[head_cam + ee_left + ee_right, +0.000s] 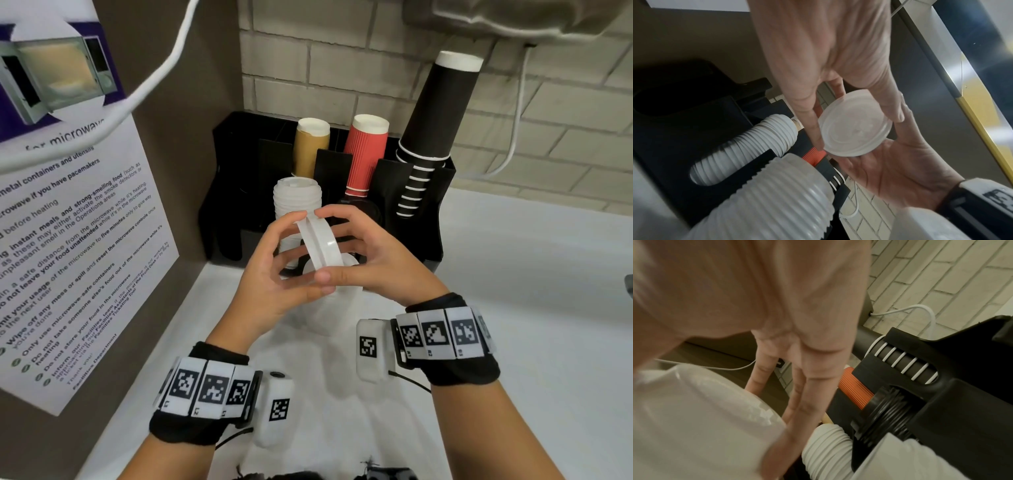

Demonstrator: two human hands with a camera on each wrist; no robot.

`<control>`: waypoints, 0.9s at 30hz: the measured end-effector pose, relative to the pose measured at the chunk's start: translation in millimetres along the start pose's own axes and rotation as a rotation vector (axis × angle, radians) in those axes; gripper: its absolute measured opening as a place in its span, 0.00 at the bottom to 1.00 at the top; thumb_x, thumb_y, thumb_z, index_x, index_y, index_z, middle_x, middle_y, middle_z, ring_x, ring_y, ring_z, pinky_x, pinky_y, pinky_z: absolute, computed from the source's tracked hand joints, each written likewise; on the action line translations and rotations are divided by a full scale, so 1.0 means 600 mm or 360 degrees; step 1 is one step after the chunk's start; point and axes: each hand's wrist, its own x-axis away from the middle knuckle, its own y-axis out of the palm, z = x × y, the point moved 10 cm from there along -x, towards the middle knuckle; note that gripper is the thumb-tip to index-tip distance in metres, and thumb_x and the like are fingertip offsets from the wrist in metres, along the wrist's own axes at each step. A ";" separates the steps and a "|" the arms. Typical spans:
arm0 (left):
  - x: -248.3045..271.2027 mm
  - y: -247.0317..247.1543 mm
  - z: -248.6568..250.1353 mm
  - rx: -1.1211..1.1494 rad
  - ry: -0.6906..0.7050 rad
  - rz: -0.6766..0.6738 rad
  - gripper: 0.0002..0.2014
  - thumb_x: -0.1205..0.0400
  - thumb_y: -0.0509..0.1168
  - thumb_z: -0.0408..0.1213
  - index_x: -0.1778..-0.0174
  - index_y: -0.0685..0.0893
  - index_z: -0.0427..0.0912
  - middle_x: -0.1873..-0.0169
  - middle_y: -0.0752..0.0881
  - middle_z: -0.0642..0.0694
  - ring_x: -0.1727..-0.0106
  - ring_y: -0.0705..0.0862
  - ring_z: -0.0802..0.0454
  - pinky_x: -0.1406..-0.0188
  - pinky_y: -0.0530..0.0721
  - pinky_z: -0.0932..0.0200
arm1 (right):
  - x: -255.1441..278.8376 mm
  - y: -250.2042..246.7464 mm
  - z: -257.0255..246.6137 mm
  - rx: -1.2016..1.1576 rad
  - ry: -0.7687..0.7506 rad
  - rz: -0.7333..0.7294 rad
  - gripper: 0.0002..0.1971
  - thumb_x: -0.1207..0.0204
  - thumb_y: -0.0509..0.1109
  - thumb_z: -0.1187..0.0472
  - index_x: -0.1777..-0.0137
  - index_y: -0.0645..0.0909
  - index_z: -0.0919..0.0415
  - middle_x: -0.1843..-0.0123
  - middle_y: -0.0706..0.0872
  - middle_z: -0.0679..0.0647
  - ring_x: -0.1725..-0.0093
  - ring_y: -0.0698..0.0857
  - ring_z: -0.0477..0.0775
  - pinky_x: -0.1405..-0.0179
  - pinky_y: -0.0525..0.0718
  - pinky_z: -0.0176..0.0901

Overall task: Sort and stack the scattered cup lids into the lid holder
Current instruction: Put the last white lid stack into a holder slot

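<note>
White plastic cup lids point(320, 245): two, light, thin, slippery, likely flexing if squeezed; pinched edgewise at rims by left hand point(274, 274) and right hand point(368, 257) fingers.

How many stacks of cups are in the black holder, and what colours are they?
Tan paper cup stack: 1
Red ribbed paper cup stack: 1
Black paper cup stack with white rims: 1
Total: 3 cup stacks in the black plastic holder
</note>
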 end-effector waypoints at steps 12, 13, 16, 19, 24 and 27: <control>-0.002 0.006 0.003 -0.0033 -0.0009 -0.0020 0.46 0.39 0.81 0.33 0.25 0.70 0.60 0.25 0.72 0.53 0.30 0.79 0.55 0.45 0.87 0.55 | 0.002 -0.002 -0.006 -0.0004 -0.0049 0.0025 0.33 0.36 0.82 0.61 0.30 0.76 0.49 0.40 0.84 0.46 0.41 0.84 0.43 0.43 0.83 0.37; -0.002 0.007 0.002 -0.0034 -0.0012 -0.0032 0.47 0.39 0.80 0.33 0.24 0.70 0.60 0.25 0.72 0.54 0.29 0.79 0.55 0.43 0.87 0.54 | 0.002 -0.002 -0.005 0.0009 -0.0049 0.0029 0.33 0.36 0.82 0.61 0.30 0.75 0.48 0.40 0.84 0.47 0.42 0.84 0.43 0.43 0.84 0.38; -0.003 0.006 -0.002 -0.0048 -0.0021 -0.0069 0.46 0.37 0.80 0.37 0.24 0.68 0.64 0.24 0.72 0.57 0.26 0.76 0.56 0.35 0.83 0.54 | 0.001 -0.013 -0.005 0.0054 -0.0078 0.0065 0.34 0.35 0.82 0.61 0.30 0.74 0.48 0.40 0.83 0.48 0.42 0.85 0.44 0.46 0.86 0.40; -0.004 -0.029 0.000 -0.0116 -0.0017 0.0111 0.37 0.33 0.76 0.42 0.29 0.72 0.66 0.28 0.75 0.58 0.28 0.78 0.57 0.37 0.83 0.62 | 0.001 -0.083 -0.006 0.0075 -0.0115 0.0338 0.35 0.38 0.84 0.54 0.32 0.73 0.41 0.38 0.82 0.47 0.43 0.85 0.46 0.50 0.87 0.41; -0.001 -0.102 0.007 -0.0298 0.0015 0.0460 0.17 0.21 0.71 0.35 0.39 0.80 0.57 0.37 0.81 0.56 0.41 0.84 0.57 0.43 0.82 0.61 | 0.000 -0.233 0.039 0.0452 0.0032 0.0726 0.35 0.36 0.83 0.55 0.35 0.66 0.41 0.41 0.80 0.44 0.45 0.84 0.48 0.54 0.84 0.36; 0.002 -0.117 0.005 -0.0351 0.0003 0.0513 0.18 0.19 0.69 0.29 0.43 0.82 0.58 0.39 0.82 0.57 0.44 0.85 0.60 0.42 0.81 0.59 | -0.021 -0.262 0.107 0.0766 0.0319 0.0555 0.41 0.38 0.84 0.60 0.28 0.64 0.52 0.37 0.77 0.53 0.40 0.80 0.57 0.44 0.81 0.51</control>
